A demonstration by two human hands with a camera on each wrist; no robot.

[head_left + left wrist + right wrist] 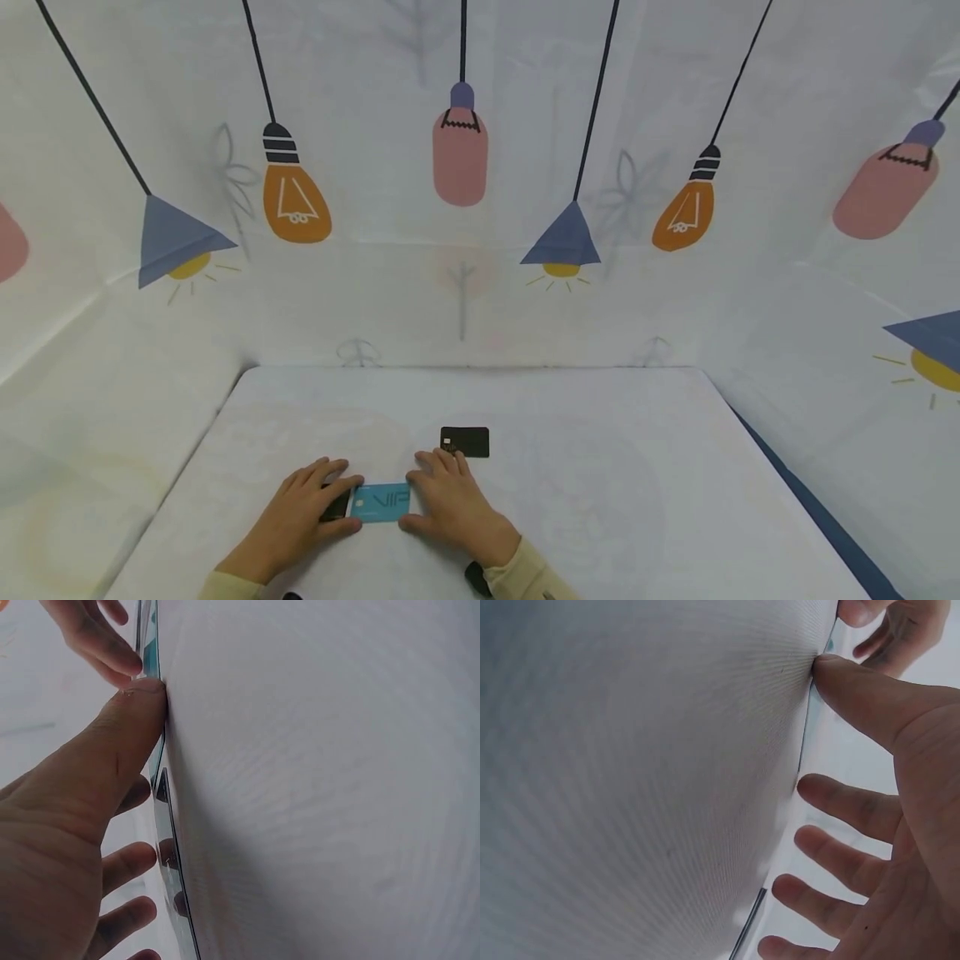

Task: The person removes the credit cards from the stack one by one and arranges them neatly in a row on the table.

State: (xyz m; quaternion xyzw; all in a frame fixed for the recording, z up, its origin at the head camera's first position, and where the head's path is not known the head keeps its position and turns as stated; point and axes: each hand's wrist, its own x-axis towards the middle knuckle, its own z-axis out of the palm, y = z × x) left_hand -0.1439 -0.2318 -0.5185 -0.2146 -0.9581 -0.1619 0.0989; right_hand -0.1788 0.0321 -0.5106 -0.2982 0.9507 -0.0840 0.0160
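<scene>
A light-blue card marked "VIP" (382,503) lies on the white table between both hands. At its left end, my left hand (300,508) holds the corners between thumb and index finger. My right hand (457,512) does the same at the right end, with its other fingers spread. Beneath the left hand is a dark card (337,505), mostly hidden, beside the blue card's left edge. Another black card with a chip (467,442) lies just beyond the right fingertips. In the left wrist view, the left thumb (139,712) touches the card's near edge.
The white table (637,500) ends at a white curtain (465,308) printed with hanging lamps, which also runs along both sides. A blue strip (810,500) shows along the table's right edge. Black wrist gear (477,578) sits at the right sleeve.
</scene>
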